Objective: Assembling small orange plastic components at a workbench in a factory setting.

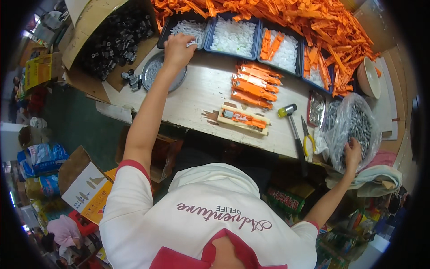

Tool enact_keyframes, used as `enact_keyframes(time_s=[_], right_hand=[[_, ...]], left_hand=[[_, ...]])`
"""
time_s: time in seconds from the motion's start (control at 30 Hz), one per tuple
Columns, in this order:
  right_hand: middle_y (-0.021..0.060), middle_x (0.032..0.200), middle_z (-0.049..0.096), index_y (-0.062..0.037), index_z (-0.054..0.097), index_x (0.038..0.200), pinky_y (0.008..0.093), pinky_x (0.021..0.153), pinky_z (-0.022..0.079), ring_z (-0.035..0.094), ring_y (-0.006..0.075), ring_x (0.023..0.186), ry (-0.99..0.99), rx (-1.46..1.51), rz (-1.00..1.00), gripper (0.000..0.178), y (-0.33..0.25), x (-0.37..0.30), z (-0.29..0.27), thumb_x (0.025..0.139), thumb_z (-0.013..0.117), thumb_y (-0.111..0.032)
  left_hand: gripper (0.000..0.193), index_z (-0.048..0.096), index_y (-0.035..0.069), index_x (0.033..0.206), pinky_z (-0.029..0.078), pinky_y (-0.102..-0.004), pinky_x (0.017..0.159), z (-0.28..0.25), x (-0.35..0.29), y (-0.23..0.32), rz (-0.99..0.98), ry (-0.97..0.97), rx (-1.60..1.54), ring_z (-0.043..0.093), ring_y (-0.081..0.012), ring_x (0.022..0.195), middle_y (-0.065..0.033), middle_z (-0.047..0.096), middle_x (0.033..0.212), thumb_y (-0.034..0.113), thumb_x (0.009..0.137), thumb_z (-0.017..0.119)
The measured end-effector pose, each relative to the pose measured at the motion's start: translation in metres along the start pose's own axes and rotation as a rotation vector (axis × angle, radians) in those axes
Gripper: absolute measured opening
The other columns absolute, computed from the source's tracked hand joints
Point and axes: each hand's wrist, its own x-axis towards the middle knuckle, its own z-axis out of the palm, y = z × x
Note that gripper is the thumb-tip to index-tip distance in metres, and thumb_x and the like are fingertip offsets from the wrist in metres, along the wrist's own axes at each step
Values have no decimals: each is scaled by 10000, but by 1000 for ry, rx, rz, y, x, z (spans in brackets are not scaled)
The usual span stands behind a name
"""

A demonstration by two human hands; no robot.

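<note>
My left hand reaches over the leftmost dark tray, its fingers bent down among small translucent white parts. Whatever its fingertips hold is too small to make out. On the right, my right hand is at the mouth of a clear plastic bag full of grey metal parts, its fingers curled against them; what they grip is hidden. Between my hands, a wooden fixture holds an orange plastic housing with a grey piece at its left end. Several orange housings lie in a stack beyond it.
Trays of white parts line the back below a heap of orange pieces. A round metal dish and a carton of black parts stand left. A hammer, yellow-handled pliers and a cream bowl are right.
</note>
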Motion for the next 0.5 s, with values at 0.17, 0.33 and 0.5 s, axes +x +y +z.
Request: enact_keyframes(time_s=[0.17, 0.33, 0.5], right_hand=[[129, 1018, 608, -74, 581, 1081, 424, 808, 403, 571, 313, 936, -116, 17, 81, 334, -35, 6, -9, 797, 568, -251], [143, 909, 619, -3, 561, 1057, 324, 744, 441, 589, 246, 828, -163, 133, 42, 326, -35, 8, -16, 780, 578, -173], [114, 885, 611, 24, 549, 1072, 266, 742, 432, 566, 181, 802, -237, 552, 45, 321, -24, 11, -11, 776, 579, -96]], left_hand=[[425, 611, 167, 1104, 401, -440, 844, 18, 52, -8, -155, -379, 390, 529, -301, 1051, -116, 582, 1093, 330, 713, 654], [373, 627, 170, 1061, 346, -456, 927, 52, 64, -27, -142, -367, 356, 495, -349, 1069, -145, 586, 1048, 281, 710, 689], [377, 650, 133, 1001, 428, -400, 853, 44, 80, -48, -84, -560, 122, 547, -308, 1006, -151, 611, 997, 244, 652, 741]])
